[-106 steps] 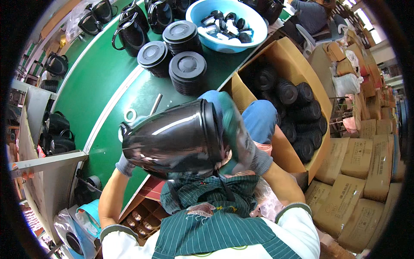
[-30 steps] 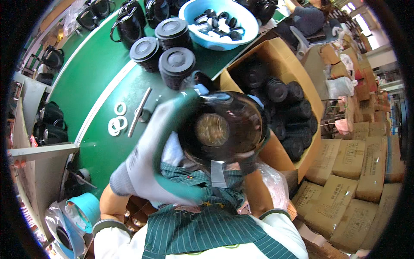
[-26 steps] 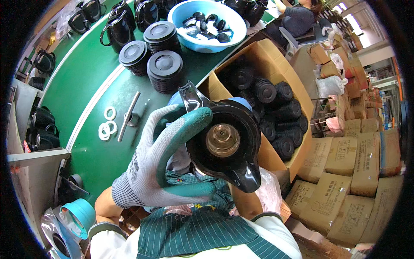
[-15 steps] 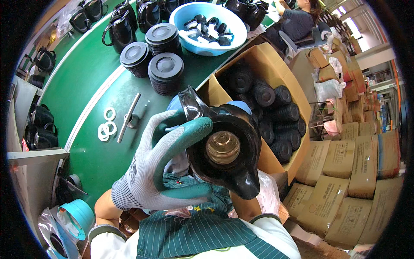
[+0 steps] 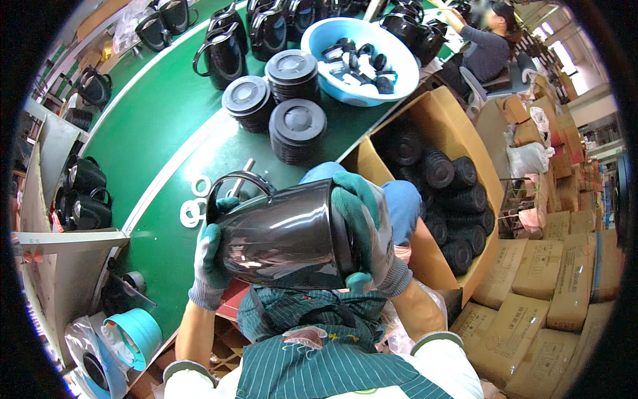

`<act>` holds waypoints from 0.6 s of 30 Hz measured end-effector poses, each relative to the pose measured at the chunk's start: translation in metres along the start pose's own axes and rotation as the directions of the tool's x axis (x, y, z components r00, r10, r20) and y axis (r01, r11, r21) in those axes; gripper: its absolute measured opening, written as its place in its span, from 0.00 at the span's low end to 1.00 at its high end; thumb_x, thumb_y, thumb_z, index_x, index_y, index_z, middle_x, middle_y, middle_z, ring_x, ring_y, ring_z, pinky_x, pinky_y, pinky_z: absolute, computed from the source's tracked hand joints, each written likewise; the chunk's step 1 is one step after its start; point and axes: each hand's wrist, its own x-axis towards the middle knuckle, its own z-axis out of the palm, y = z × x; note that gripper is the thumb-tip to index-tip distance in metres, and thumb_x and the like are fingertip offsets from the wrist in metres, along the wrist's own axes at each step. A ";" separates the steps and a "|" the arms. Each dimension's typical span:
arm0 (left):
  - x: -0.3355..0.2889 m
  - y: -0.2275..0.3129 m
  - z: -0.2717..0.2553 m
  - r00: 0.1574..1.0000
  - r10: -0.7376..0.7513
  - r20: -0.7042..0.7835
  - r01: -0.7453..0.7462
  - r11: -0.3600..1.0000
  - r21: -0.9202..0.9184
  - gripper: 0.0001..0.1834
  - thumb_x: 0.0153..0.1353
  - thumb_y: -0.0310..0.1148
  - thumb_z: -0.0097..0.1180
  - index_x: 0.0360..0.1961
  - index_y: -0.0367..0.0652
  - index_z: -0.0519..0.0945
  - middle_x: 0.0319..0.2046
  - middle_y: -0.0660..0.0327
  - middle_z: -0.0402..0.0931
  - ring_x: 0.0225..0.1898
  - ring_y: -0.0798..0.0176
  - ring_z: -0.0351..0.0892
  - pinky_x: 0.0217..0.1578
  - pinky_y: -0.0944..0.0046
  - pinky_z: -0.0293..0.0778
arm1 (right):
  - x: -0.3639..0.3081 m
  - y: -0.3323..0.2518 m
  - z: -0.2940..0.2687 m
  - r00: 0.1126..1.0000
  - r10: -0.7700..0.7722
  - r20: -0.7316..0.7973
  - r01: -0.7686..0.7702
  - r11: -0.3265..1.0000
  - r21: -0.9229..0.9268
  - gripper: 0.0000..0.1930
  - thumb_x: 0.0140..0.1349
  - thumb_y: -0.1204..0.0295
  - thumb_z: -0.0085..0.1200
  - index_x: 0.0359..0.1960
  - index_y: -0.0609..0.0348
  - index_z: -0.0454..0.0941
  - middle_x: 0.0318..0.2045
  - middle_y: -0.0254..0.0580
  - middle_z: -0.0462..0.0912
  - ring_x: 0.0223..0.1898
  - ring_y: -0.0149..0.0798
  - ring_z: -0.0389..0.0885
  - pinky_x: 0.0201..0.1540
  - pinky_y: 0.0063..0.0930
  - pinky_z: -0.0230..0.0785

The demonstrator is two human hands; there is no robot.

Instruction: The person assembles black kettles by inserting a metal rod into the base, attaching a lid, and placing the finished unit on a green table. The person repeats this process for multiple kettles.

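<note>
A glossy black jug (image 5: 282, 233) lies on its side in the air above my lap, its curved handle turned up and away on the left. My left hand (image 5: 211, 259), in a grey and green work glove, grips the jug's left end. My right hand (image 5: 375, 223), gloved alike, is wrapped round the right end, with its fingers over a dark round part there. The jug's opening is hidden in this view. Beyond the jug, white rings (image 5: 193, 211) and a metal T-shaped tool (image 5: 244, 173) lie on the green table (image 5: 156, 179).
Stacks of black round lids (image 5: 298, 123) stand past the jug. Behind them are more black jugs (image 5: 226, 56) and a blue basin (image 5: 309, 43) of small black and white parts. An open carton (image 5: 465, 113) at right holds black lid stacks. Sealed boxes fill the right; a co-worker (image 5: 488, 50) sits beyond.
The jug has swung from mouth toward me to lying sideways. My left hand has gone from spread beside it to gripping its left end; my right hand now shows at the other end.
</note>
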 end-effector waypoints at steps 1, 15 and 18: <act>-0.002 0.002 -0.006 0.997 0.067 -0.040 -0.065 0.997 0.050 0.35 0.70 0.51 0.57 0.67 0.35 0.70 0.63 0.51 0.74 0.61 0.56 0.77 0.63 0.53 0.74 | 0.006 0.008 0.008 1.000 0.020 0.000 -0.020 0.996 0.084 0.49 0.64 0.32 0.45 0.75 0.60 0.60 0.68 0.67 0.66 0.67 0.69 0.67 0.70 0.61 0.58; 0.142 0.152 -0.112 0.784 0.556 -0.276 0.083 0.347 0.934 0.29 0.60 0.46 0.70 0.56 0.38 0.80 0.51 0.54 0.82 0.49 0.58 0.83 0.52 0.59 0.78 | -0.018 0.074 0.146 0.817 0.431 0.383 -0.576 0.585 0.572 0.30 0.74 0.67 0.49 0.73 0.71 0.62 0.68 0.61 0.71 0.68 0.57 0.72 0.72 0.43 0.61; 0.243 0.185 -0.123 0.820 0.570 0.046 0.102 -0.225 0.969 0.37 0.55 0.56 0.70 0.59 0.41 0.80 0.55 0.50 0.80 0.56 0.47 0.81 0.59 0.53 0.74 | -0.005 0.059 0.125 0.794 0.456 0.402 -0.585 0.390 0.711 0.36 0.77 0.55 0.50 0.73 0.75 0.60 0.67 0.57 0.73 0.65 0.48 0.76 0.68 0.42 0.68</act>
